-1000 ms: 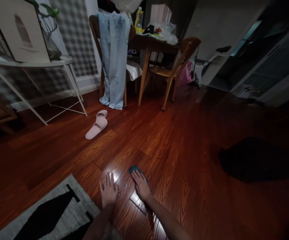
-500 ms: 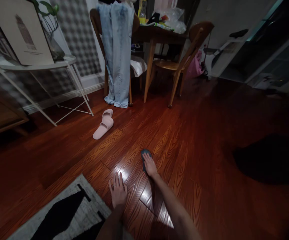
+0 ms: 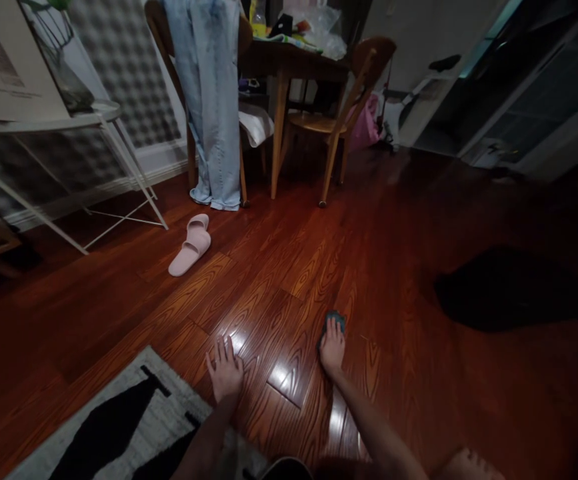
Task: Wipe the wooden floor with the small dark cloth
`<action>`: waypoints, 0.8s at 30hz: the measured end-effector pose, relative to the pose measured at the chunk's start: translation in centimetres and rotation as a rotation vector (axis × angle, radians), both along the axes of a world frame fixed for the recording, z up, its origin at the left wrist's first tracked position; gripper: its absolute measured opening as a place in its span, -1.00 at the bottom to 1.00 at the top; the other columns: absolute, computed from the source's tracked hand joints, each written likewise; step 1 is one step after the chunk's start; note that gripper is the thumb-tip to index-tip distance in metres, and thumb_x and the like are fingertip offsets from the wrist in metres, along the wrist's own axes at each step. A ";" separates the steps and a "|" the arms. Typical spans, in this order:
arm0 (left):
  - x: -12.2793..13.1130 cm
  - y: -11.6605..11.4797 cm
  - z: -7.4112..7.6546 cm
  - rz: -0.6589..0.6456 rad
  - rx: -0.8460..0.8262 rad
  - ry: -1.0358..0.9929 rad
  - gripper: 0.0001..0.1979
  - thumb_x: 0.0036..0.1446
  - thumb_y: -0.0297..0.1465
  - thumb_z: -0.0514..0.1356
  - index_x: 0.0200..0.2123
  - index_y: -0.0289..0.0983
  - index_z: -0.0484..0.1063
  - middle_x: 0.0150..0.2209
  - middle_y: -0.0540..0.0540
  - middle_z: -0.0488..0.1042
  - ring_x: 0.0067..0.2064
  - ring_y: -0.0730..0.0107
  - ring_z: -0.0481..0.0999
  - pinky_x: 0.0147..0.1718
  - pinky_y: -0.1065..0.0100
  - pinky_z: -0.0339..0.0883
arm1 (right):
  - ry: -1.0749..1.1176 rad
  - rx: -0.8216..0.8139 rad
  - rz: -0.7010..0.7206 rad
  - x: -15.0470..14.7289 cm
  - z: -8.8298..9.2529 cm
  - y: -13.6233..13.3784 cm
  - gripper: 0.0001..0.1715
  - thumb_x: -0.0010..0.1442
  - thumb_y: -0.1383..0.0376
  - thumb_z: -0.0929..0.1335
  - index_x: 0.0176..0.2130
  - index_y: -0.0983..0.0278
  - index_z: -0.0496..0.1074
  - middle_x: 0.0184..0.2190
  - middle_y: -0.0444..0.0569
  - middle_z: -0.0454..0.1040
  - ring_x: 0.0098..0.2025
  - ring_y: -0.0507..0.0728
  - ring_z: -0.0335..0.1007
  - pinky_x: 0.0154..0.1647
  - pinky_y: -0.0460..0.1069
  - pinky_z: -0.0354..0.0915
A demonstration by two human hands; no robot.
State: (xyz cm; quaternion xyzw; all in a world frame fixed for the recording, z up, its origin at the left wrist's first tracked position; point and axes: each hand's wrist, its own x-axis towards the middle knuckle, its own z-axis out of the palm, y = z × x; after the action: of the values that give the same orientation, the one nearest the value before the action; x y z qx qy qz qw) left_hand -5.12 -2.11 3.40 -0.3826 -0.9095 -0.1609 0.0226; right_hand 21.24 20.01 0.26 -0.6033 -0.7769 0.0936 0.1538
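My right hand [image 3: 333, 348] presses a dark blue-green cloth [image 3: 336, 317] against the shiny red-brown wooden floor [image 3: 289, 313]. Most of the cloth is hidden beneath the palm; a bit of it shows past the fingertips. To the left, my left hand [image 3: 225, 373] rests on the floor with its fingers spread and nothing in it. It lies close to the corner of a grey and black rug [image 3: 159, 363]. A bare foot [image 3: 466, 465] shows at the bottom edge, right of my right arm.
A pink slipper [image 3: 190, 248] lies ahead on the left, near a white metal side table [image 3: 133, 177]. Jeans [image 3: 213, 100] hang over a chair by the dining table [image 3: 281, 87]. Another wooden chair [image 3: 339, 123] stands beside it. At right is a large dark shape [image 3: 509, 290].
My right hand has slid the cloth to the right across the floor, away from my left hand. The left hand stays flat on the floor. The view has shifted rightward.
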 end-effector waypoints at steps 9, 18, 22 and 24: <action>-0.1 0.2 0.3 -0.003 -0.041 0.028 -0.35 0.29 -0.36 -0.12 0.42 -0.36 0.11 0.47 -0.35 0.16 0.51 0.05 0.06 0.47 -0.21 -0.18 | -0.109 -0.164 0.602 -7.6 2.0 -10.3 -0.06 0.22 0.48 0.20 0.51 0.23 -0.06 0.53 -0.02 -0.04 0.56 0.22 -0.19 0.53 0.24 -0.08; -0.3 0.3 0.4 -0.005 -0.091 0.111 -0.38 0.29 -0.38 -0.12 0.38 -0.34 0.21 0.44 -0.36 0.22 0.46 -0.01 0.18 0.43 -0.20 -0.04 | -0.070 -0.209 0.644 -7.8 5.3 -5.6 -0.21 0.32 0.44 0.16 0.47 0.19 0.10 0.50 -0.03 0.07 0.52 0.15 -0.06 0.49 0.19 0.06; -0.4 0.5 0.4 -0.003 -0.101 0.132 -0.40 0.26 -0.40 -0.08 0.35 -0.32 0.29 0.41 -0.37 0.28 0.44 -0.03 0.23 0.41 -0.21 0.01 | -0.073 -0.184 0.448 -7.4 4.8 -4.1 -0.21 0.31 0.46 0.12 0.47 0.22 0.09 0.50 -0.03 0.05 0.53 0.17 -0.07 0.51 0.21 0.03; -0.3 0.6 0.3 0.009 -0.104 0.145 -0.41 0.27 -0.41 -0.09 0.34 -0.30 0.31 0.41 -0.32 0.30 0.43 0.02 0.24 0.42 -0.18 0.00 | -0.093 -0.197 0.372 -8.0 4.2 -4.7 -0.17 0.29 0.47 0.11 0.49 0.24 0.02 0.52 -0.05 -0.02 0.54 0.18 -0.16 0.54 0.22 -0.05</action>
State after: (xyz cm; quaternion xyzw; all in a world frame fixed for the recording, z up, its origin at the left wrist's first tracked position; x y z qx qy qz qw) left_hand -5.41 -1.56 3.72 -0.3896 -0.9144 -0.0854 0.0692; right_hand 13.21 15.32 4.50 -0.4652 -0.8683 0.1681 0.0382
